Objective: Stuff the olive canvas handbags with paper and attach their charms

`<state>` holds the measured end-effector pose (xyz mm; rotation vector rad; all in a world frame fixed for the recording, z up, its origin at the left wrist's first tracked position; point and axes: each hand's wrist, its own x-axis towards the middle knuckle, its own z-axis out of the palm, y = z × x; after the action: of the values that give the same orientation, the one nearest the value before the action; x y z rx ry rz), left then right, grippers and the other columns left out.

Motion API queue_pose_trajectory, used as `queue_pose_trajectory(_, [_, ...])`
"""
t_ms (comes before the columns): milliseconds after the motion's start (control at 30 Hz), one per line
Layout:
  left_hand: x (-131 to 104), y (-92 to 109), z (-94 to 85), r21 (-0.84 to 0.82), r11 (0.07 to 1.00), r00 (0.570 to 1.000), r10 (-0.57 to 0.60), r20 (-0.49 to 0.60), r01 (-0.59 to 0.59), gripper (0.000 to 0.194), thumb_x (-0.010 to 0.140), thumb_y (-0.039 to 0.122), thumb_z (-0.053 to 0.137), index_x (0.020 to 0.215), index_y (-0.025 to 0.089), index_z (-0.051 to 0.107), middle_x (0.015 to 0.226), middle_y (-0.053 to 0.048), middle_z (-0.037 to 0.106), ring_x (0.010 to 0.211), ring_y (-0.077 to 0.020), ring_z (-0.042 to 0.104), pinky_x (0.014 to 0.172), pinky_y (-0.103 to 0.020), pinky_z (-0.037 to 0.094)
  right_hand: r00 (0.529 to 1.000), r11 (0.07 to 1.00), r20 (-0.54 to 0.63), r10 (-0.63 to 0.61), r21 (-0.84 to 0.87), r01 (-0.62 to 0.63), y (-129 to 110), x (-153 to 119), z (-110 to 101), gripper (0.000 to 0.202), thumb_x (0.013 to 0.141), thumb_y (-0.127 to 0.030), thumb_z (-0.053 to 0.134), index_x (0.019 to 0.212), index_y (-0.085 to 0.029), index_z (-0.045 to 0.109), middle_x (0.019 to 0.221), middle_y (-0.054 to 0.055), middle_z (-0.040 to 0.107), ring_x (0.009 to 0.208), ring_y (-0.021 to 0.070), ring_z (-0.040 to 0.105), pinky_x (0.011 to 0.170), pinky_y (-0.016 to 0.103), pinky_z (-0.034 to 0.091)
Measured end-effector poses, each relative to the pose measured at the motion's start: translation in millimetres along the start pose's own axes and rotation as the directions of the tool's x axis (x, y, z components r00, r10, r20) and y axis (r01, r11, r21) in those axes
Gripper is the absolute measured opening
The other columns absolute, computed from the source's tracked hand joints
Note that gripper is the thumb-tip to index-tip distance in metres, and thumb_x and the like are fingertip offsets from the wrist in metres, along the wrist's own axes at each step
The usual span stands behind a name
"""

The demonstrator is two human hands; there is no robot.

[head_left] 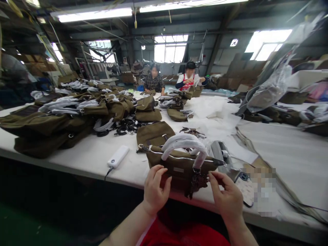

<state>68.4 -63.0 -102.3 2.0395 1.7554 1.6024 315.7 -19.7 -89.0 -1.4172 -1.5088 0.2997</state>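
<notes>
An olive bag with a silver zipper and a small label stands at the table's front edge. Its two handles are wrapped in white material and arch upward. From the right handle base hangs a dark charm. My left hand is at the bag's front left, thumb and fingers apart, holding nothing. Beside the charm, my right hand has its thumb and index finger pinched together; what lies between them is too small to make out. Another olive bag piece lies just behind the bag.
Piles of olive bags cover the table's left side. A white power bank with a cable lies left, a phone right. Black rings lie behind. Two people sit across the white table. Plastic wrapping hangs at right.
</notes>
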Motion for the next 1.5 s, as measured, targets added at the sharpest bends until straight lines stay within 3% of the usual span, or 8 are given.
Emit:
queue_pose_trajectory(333, [-15.2,43.8,31.5,-0.199,0.98,0.941,0.061,0.331,0.007,0.026,0.088,0.014,0.052,0.113,0.02,0.058,0.107,-0.009,0.065,0.099,-0.0207,0.062,0.091,-0.037,0.054,0.95,0.973,0.228,0.213,0.036,-0.227,14.4,-19.7,5.8,0.04,0.08,-0.053,0.066,0.1,-0.019,0.059,0.09,0.008,0.072,0.072,0.0222,0.068,0.068,0.035,0.055])
queue_pose_trajectory(667, [-7.2,61.8,51.7,-0.11,0.993,0.925,0.01,0.38,0.035,0.032,0.084,0.017,0.058,0.116,0.02,0.056,0.109,-0.009,0.064,0.097,-0.0221,0.064,0.09,-0.039,0.056,0.86,0.818,0.461,0.218,0.394,-0.419,25.6,-28.4,5.8,0.035,0.084,-0.051,0.064,0.095,-0.018,0.06,0.084,0.004,0.07,0.077,0.0211,0.067,0.074,0.034,0.054])
queue_pose_trajectory(867, [-21.1,55.1,53.1,-0.08,0.997,0.939,0.025,0.343,0.003,0.038,0.086,0.018,0.055,0.124,0.021,0.051,0.112,-0.009,0.062,0.086,-0.0189,0.066,0.084,-0.037,0.058,0.873,0.953,0.411,0.264,0.029,-0.302,64.2,-30.2,-10.1,0.05,0.099,-0.053,0.03,0.083,-0.018,0.064,0.073,0.003,0.068,0.067,0.0175,0.065,0.066,0.028,0.049])
queue_pose_trajectory(967, [-35.8,54.8,48.7,-0.147,0.989,0.933,0.056,0.356,-0.004,0.035,0.089,0.018,0.052,0.124,0.021,0.051,0.108,-0.009,0.062,0.079,-0.0168,0.065,0.078,-0.033,0.058,0.899,0.915,0.256,0.355,-0.294,-0.278,99.0,-28.4,-24.6,0.035,0.096,-0.043,0.04,0.092,-0.018,0.064,0.085,0.006,0.07,0.077,0.0204,0.066,0.074,0.031,0.048])
queue_pose_trajectory(1067, [-56.2,60.8,49.2,-0.223,0.975,0.872,0.098,0.48,0.013,0.036,0.088,0.014,0.05,0.123,0.022,0.05,0.106,-0.008,0.063,0.071,-0.0141,0.063,0.069,-0.028,0.058,0.898,0.847,0.183,0.4,-0.449,-0.286,123.9,-24.5,-31.2,0.032,0.087,-0.033,0.055,0.112,-0.014,0.061,0.105,0.013,0.066,0.094,0.0262,0.064,0.082,0.035,0.046])
queue_pose_trajectory(1200, [-78.1,72.5,56.4,-0.295,0.956,0.772,0.179,0.61,0.011,0.039,0.079,0.009,0.052,0.116,0.02,0.053,0.099,-0.007,0.066,0.066,-0.0132,0.062,0.065,-0.027,0.056,0.887,0.799,0.228,0.403,-0.56,-0.219,134.9,-13.8,-18.6,0.055,0.077,-0.034,0.068,0.125,-0.011,0.057,0.116,0.017,0.06,0.105,0.0298,0.061,0.086,0.035,0.044])
queue_pose_trajectory(1300, [-81.1,77.1,58.6,-0.31,0.951,0.72,0.2,0.665,0.023,0.04,0.075,0.008,0.054,0.113,0.021,0.056,0.102,-0.006,0.067,0.068,-0.0134,0.062,0.068,-0.027,0.056,0.879,0.789,0.279,0.387,-0.593,-0.16,134.7,-5.0,-3.1,0.039,0.081,-0.036,0.066,0.113,-0.013,0.065,0.111,0.015,0.062,0.101,0.0275,0.062,0.086,0.033,0.043])
queue_pose_trajectory(1500, [-80.0,69.1,56.0,-0.309,0.948,0.706,0.166,0.688,0.078,0.034,0.074,0.009,0.055,0.107,0.019,0.059,0.093,-0.005,0.066,0.068,-0.0141,0.06,0.065,-0.026,0.051,0.874,0.766,0.291,0.39,-0.63,-0.131,133.5,-3.2,6.2,0.026,0.093,-0.034,0.051,0.093,-0.017,0.071,0.099,0.011,0.069,0.091,0.0241,0.066,0.077,0.032,0.043])
